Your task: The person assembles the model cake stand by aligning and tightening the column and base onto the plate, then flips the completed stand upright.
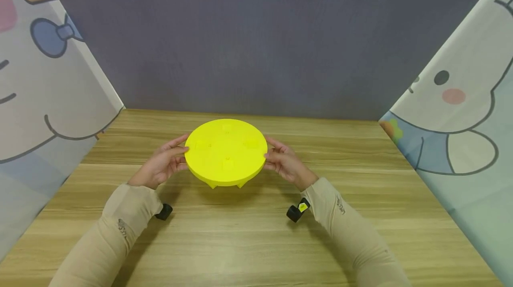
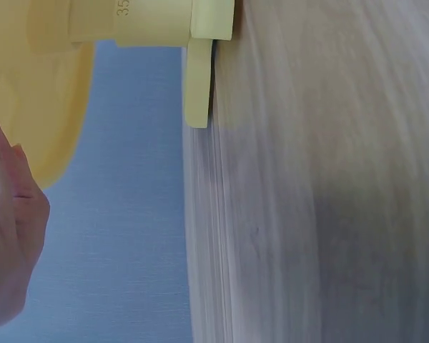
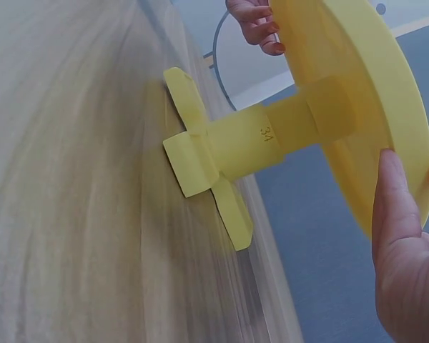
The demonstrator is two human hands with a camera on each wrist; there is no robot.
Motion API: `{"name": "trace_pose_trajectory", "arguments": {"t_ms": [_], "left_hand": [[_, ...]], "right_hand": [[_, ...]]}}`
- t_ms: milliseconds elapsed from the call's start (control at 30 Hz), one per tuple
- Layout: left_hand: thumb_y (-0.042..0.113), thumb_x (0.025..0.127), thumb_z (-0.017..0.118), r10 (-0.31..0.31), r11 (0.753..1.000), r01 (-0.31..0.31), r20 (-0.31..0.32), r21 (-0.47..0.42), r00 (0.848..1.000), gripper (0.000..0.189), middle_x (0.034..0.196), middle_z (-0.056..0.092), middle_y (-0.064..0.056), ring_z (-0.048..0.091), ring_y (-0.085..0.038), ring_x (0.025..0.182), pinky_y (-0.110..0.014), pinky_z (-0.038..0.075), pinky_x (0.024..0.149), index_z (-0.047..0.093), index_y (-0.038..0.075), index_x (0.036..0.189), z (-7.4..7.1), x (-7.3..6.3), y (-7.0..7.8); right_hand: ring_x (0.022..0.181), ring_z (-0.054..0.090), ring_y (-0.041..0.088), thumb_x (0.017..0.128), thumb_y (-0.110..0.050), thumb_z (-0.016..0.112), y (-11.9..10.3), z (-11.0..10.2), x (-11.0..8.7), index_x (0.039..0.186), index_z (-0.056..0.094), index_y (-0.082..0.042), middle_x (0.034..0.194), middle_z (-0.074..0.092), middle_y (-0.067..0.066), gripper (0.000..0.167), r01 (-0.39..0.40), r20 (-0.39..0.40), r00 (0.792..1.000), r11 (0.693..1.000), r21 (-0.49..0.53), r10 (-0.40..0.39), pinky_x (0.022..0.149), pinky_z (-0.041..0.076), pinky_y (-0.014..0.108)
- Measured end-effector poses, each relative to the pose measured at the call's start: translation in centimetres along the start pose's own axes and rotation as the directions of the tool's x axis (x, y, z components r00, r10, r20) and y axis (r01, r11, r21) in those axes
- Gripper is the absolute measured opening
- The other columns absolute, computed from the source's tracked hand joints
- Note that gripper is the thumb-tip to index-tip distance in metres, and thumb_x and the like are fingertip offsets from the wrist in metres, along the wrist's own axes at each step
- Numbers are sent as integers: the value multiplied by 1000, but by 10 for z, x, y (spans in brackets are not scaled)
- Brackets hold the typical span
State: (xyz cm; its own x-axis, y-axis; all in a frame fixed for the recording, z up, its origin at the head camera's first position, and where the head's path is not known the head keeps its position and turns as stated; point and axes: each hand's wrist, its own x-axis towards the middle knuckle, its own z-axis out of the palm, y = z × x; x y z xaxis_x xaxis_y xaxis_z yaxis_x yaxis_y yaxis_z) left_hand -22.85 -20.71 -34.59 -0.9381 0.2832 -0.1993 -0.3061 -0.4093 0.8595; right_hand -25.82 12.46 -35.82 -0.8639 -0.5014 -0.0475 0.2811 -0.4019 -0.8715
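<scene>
A bright yellow round-topped pedestal stand (image 1: 226, 151) is upright between both hands, over the middle of the table. My left hand (image 1: 164, 163) grips its left rim, thumb near the top edge and fingers reaching to the side and below. On the opposite rim my right hand (image 1: 287, 164) holds it the same way. In the right wrist view, a thick stepped post (image 3: 243, 141) with small markings joins the disc to splayed flat feet (image 3: 193, 164). The feet are at or just above the wood; I cannot tell whether they touch. Square marks dot the disc's top.
The wood-grain table (image 1: 240, 242) runs back to a dark grey panel (image 1: 248, 42). Cartoon-printed side panels stand at left (image 1: 52, 95) and right (image 1: 461, 113). Black wrist devices (image 1: 294, 213) show by both cuffs.
</scene>
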Motion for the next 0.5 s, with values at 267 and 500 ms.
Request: {"name": "trace_pose_trajectory", "arguments": {"t_ms": [267, 500], "left_hand": [[-2, 98, 47, 22, 1000, -22, -11, 10, 1000, 48, 87, 69, -3, 68, -14, 68, -28, 57, 64, 36, 12, 143, -4, -2, -3], [13, 100, 48, 110, 898, -73, -63, 433, 992, 60, 105, 62, -8, 65, -11, 71, -29, 57, 67, 19, 0, 151, -10, -1, -2]], "right_hand": [[72, 69, 15, 92, 18, 37, 1, 2, 0, 152, 13, -2, 81, 63, 6, 68, -16, -9, 1000, 1000, -6, 16, 66, 57, 26], [83, 67, 16, 94, 5, 46, -9, -6, -4, 152, 19, -3, 97, 62, 5, 65, -79, -69, 996, 954, -289, 62, 83, 54, 40]]}}
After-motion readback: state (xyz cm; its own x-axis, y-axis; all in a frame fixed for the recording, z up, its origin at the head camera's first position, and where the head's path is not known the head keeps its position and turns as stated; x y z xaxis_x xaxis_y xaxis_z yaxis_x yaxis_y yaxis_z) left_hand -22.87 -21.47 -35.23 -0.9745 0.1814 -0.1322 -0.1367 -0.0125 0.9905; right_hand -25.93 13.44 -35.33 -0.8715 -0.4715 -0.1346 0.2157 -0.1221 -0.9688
